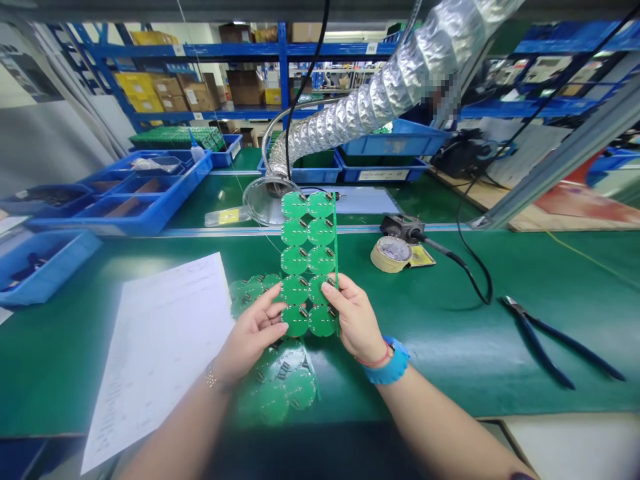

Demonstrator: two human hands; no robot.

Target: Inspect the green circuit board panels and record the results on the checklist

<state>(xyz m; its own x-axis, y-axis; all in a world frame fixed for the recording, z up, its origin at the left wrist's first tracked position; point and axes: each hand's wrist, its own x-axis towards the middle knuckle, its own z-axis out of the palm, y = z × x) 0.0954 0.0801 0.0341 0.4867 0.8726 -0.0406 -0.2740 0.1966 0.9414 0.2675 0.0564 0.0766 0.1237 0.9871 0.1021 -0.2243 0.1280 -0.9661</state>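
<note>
Both my hands hold up a green circuit board panel [308, 257] made of several round boards joined in two columns, with small dark parts on each. My left hand [255, 333] grips its lower left edge between thumb and fingers. Around the lower right edge my right hand [353, 310] is closed, thumb on the front face; a blue band circles that wrist. Beneath, on the green bench, lies another circuit board panel [287, 380], partly hidden by my hands and the held one.
Left of my hands lies a printed paper sheet [165, 353]. Blue bins [55, 263] line the left side. Cutting pliers [555, 340], a round tin [393, 253] and a cabled black device [403, 227] lie on the right. A silver duct [360, 100] hangs over the bench, its clear hood [255, 203] behind the panel.
</note>
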